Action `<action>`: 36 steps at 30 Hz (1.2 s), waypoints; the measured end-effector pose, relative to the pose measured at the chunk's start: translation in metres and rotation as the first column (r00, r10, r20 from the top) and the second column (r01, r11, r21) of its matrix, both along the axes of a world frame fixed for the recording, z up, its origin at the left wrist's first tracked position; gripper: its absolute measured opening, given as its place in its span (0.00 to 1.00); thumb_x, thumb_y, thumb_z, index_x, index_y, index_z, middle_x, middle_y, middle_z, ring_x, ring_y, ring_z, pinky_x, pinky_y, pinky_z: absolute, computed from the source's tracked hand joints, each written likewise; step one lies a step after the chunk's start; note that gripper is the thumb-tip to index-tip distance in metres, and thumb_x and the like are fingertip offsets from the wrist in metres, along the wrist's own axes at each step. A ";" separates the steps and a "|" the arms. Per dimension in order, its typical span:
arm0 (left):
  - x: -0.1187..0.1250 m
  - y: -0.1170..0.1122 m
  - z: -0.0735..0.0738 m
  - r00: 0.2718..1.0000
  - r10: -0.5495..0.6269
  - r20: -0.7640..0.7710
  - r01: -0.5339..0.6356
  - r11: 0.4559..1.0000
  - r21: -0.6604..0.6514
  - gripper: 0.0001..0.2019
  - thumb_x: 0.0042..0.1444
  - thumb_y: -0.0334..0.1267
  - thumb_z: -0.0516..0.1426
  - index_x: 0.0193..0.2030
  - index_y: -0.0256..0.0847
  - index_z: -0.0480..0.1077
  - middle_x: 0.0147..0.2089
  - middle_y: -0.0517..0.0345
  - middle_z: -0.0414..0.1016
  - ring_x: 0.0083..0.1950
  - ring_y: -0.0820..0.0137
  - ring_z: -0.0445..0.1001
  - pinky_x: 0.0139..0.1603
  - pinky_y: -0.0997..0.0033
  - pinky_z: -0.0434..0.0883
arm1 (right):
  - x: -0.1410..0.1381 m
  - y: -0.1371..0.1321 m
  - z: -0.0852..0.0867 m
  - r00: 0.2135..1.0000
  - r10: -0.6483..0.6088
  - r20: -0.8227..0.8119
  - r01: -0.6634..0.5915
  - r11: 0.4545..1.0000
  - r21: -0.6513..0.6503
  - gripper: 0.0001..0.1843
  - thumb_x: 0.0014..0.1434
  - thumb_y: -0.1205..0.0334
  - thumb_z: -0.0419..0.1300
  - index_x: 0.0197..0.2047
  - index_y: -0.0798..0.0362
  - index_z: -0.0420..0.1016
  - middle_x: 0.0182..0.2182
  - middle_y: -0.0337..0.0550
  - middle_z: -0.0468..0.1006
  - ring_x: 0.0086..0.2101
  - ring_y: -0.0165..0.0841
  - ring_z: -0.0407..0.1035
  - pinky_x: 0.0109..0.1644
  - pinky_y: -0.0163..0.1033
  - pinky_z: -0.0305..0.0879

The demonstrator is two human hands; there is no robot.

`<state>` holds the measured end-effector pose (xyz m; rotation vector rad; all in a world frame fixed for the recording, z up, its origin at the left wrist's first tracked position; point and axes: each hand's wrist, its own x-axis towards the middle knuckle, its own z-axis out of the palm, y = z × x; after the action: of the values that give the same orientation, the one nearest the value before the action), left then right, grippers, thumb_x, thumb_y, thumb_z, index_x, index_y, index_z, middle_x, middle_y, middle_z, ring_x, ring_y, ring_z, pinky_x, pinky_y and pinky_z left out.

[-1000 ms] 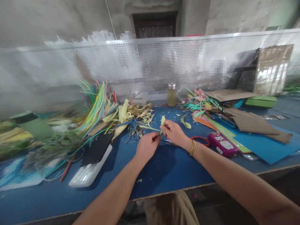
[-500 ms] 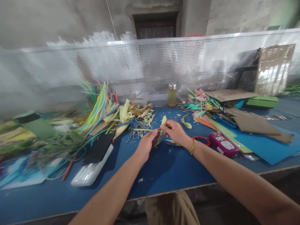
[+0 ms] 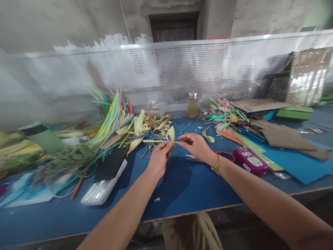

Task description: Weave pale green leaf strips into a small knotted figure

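Observation:
Over the blue table (image 3: 182, 187), my left hand (image 3: 158, 160) and my right hand (image 3: 197, 148) meet at a thin pale-green strip (image 3: 156, 141) that lies level between them. Both hands pinch it, the left near a small yellow-green leaf piece (image 3: 171, 133) that sticks up from it, the right at its right end. A gold bracelet (image 3: 218, 163) sits on my right wrist. Red-handled scissors (image 3: 223, 155) lie just behind that wrist.
A heap of coloured strips and leaf scraps (image 3: 114, 121) fills the left. A black and white flat case (image 3: 105, 180) lies left of my arm. A small bottle (image 3: 192, 105) stands by the perforated metal screen (image 3: 169, 69). A magenta box (image 3: 250, 160), paper sheets and brown card (image 3: 283, 137) lie right.
Both hands have lifted slightly and moved a little apart along the strip. The leaf piece has shifted from my right fingers toward the left hand, and the strip now lies level.

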<state>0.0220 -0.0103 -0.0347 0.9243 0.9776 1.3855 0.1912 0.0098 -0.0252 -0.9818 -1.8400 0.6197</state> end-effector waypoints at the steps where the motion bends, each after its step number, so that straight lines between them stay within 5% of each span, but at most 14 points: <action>1: -0.001 0.000 0.000 1.000 0.010 0.000 -0.010 1.000 0.011 0.15 0.38 0.44 0.70 0.31 0.39 0.77 0.31 0.58 0.78 0.32 0.73 0.71 0.34 0.73 0.64 | 0.000 -0.001 0.000 1.000 -0.004 0.026 0.002 0.999 0.043 0.08 0.58 0.60 0.62 0.40 0.51 0.79 0.35 0.43 0.81 0.35 0.33 0.74 0.41 0.38 0.68; 8: -0.002 0.003 -0.003 0.999 -0.002 -0.051 0.008 0.994 0.105 0.14 0.42 0.46 0.68 0.31 0.40 0.77 0.35 0.54 0.80 0.40 0.66 0.75 0.44 0.69 0.66 | 0.002 -0.002 0.003 0.989 -0.058 0.139 0.018 0.962 0.272 0.06 0.59 0.65 0.61 0.37 0.49 0.80 0.34 0.43 0.81 0.37 0.34 0.72 0.43 0.39 0.64; 15: -0.004 0.004 -0.004 0.988 0.006 -0.157 0.012 0.994 0.111 0.15 0.49 0.48 0.62 0.37 0.39 0.79 0.38 0.52 0.81 0.41 0.65 0.74 0.38 0.70 0.63 | 0.006 -0.005 0.009 0.928 -0.267 0.261 0.120 0.875 0.470 0.07 0.62 0.61 0.60 0.36 0.46 0.81 0.36 0.39 0.81 0.39 0.34 0.71 0.50 0.44 0.51; 26: 0.001 -0.008 0.009 0.951 -0.004 -0.310 0.043 0.992 0.117 0.10 0.43 0.44 0.67 0.25 0.40 0.75 0.28 0.58 0.75 0.33 0.68 0.69 0.36 0.69 0.61 | 0.010 -0.012 0.019 0.845 -0.301 0.442 0.002 0.828 0.560 0.11 0.64 0.63 0.56 0.37 0.44 0.80 0.37 0.39 0.80 0.42 0.37 0.66 0.59 0.52 0.40; 36: -0.004 0.000 0.000 0.939 -0.020 -0.343 0.065 0.990 0.122 0.05 0.41 0.38 0.62 0.22 0.41 0.71 0.25 0.61 0.69 0.29 0.71 0.65 0.32 0.71 0.60 | 0.008 -0.016 0.023 0.787 -0.301 0.539 -0.079 0.817 0.572 0.13 0.67 0.63 0.53 0.33 0.45 0.76 0.31 0.36 0.79 0.44 0.37 0.63 0.62 0.57 0.35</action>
<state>0.0179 -0.0099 -0.0346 1.3100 1.1259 1.2881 0.1993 -0.0059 -0.0024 -0.9196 -2.2998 -0.4026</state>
